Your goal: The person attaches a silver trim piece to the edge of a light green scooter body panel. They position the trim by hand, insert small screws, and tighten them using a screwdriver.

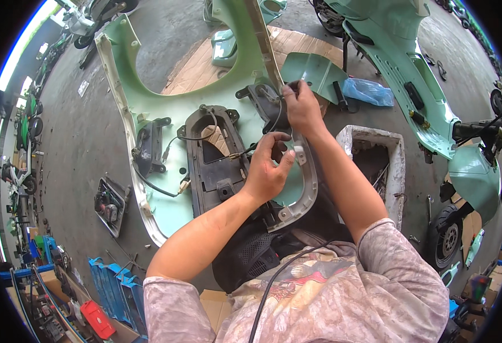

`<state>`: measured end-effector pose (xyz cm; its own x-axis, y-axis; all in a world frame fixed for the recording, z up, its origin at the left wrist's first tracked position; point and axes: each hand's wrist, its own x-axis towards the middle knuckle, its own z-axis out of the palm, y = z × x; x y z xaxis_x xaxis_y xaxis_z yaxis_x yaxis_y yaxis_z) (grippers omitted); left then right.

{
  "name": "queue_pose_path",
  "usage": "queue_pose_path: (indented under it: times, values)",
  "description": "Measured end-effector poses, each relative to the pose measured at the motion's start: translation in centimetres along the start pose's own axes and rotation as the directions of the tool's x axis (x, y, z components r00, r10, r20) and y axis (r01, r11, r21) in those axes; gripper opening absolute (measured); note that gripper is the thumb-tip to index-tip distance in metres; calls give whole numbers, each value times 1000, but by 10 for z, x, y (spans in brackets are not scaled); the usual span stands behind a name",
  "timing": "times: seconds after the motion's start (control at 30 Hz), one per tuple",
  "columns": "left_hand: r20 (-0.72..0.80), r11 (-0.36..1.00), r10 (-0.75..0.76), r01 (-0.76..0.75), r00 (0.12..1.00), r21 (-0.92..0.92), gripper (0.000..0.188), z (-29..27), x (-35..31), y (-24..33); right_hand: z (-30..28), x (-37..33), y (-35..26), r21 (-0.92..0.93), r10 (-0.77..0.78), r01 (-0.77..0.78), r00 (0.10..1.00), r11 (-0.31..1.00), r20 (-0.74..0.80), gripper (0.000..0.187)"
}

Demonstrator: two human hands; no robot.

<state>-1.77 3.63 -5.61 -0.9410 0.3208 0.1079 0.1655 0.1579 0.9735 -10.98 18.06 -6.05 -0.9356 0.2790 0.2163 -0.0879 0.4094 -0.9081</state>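
Note:
A large pale green scooter body panel (205, 100) lies before me with its inner side up. Black lamp-like housings are fixed at its left (151, 146) and right, and a black plastic frame (211, 171) sits between them. My right hand (303, 108) is at the panel's right edge, its thumb and finger pinched on a thin cable by the right housing (264, 102). Below it, my left hand (268, 168) hovers with loosely curled fingers, thumb apart, beside a dark cable with connectors (236, 155). The cable's far end is hidden behind that hand.
Right of the panel stands a dirty white foam box (401, 171) with tools inside. A blue plastic bag (368, 91) and a green scooter (399, 63) are beyond. At left lie a metal tray (113, 203) and a red case (97, 320). Cardboard (193, 71) is under the panel.

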Motion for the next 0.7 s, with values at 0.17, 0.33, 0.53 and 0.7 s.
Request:
queue_pose_path:
  times: [0.17, 0.33, 0.53, 0.7]
  values:
    - [-58, 941, 261, -240, 964, 238, 39, -6, 3, 32, -13, -8, -9, -152, -134, 138, 990, 979, 34, 25]
    - [-158, 689, 460, -238, 874, 685, 77, -54, 142, 40, -20, -12, -15, -79, -160, 164, 986, 983, 54, 21]
    - [112, 836, -147, 63, 983, 546, 99, -115, 244, 37, -23, -22, -24, 45, -142, 141, 989, 989, 32, 20]
    - [55, 906, -201, 164, 978, 390, 75, -124, 267, 23, -23, -20, -33, 184, -136, 129, 990, 974, 26, 20]
